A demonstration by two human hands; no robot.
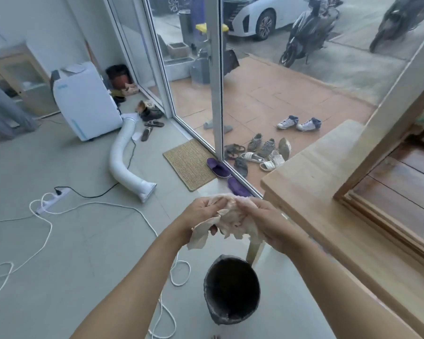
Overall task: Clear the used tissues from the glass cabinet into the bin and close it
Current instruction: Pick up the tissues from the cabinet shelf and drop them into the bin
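Both hands meet in front of the body, well above the floor; the left hand (201, 216) and the right hand (262, 221) are each clenched into the same crumpled wad of used tissues (228, 221), fingers curled into it from either side, a loose flap hanging down from the left side of the bundle; the wad has no real long axis, being bunched, though it spreads a little from hand to hand; the bin (231, 289) stands on the pale floor below and nearer the body than the hands, its dark round mouth open and facing up, lined with what looks like a dark bag; judged from this view, the wad sits slightly ahead of the bin's mouth rather than squarely over it, so the drop likely calls for drawing the bundle back toward the body and down before letting go; both hands seem about equally near the bin; the wooden cabinet top (328, 172) lies to the right, just beside the bin; whether its glass door (402, 192) is open cannot be told for sure
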